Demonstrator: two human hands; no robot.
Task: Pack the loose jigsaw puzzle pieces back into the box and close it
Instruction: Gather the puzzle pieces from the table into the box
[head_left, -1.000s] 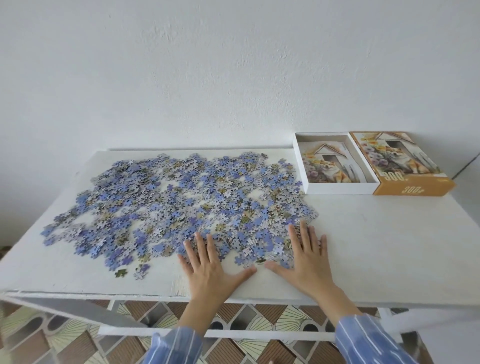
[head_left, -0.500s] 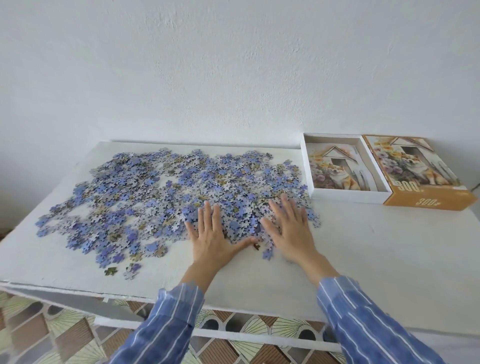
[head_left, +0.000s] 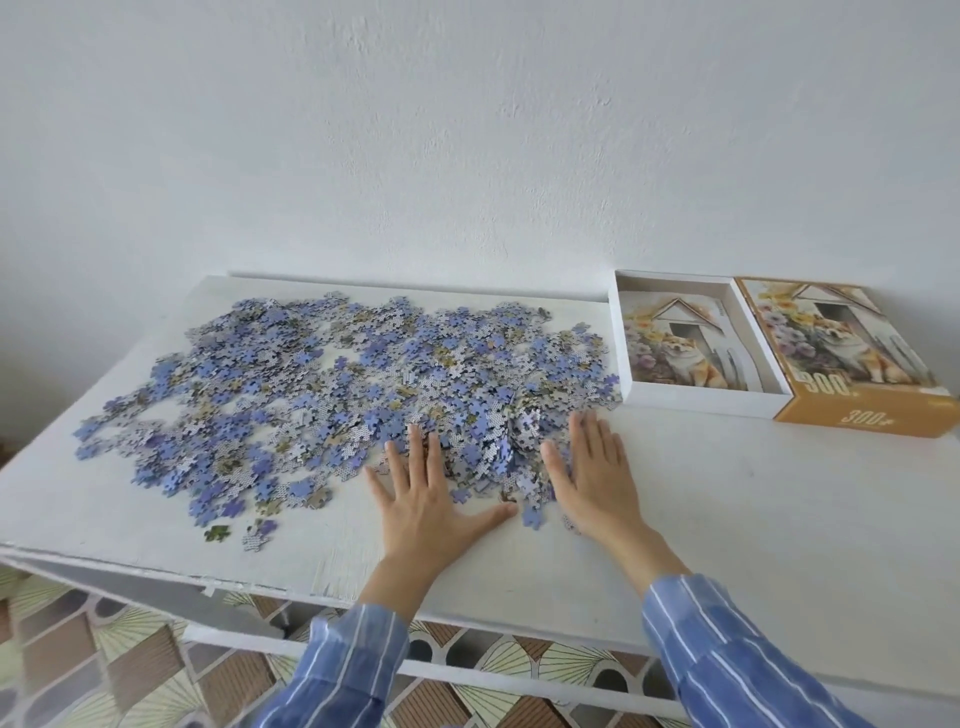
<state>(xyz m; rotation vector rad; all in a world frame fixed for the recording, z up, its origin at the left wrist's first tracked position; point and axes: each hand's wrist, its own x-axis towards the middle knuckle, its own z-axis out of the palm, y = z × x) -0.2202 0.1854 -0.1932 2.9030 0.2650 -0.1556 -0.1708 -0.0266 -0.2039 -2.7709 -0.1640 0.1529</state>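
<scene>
Loose jigsaw pieces (head_left: 332, 395), mostly blue and grey backs, are spread widely over a white table (head_left: 753, 509). My left hand (head_left: 423, 499) lies flat with straight fingers at the near edge of the spread. My right hand (head_left: 595, 475) lies flat just to its right, and a heaped clump of pieces (head_left: 498, 452) sits between the two. At the back right stands the open white box base (head_left: 691, 397) with a dog picture sheet inside. Its orange lid (head_left: 852, 353) lies face up right beside it.
A white wall runs behind the table. The table's near edge (head_left: 156, 566) is chipped, with a patterned tile floor (head_left: 104, 665) below. Two stray pieces (head_left: 236, 532) lie near the front left. Bare tabletop extends to the right of my right hand.
Both hands have slid forward from the near edge into the pieces and drawn closer together, bunching pieces into a heap between them. The view has shifted slightly.
</scene>
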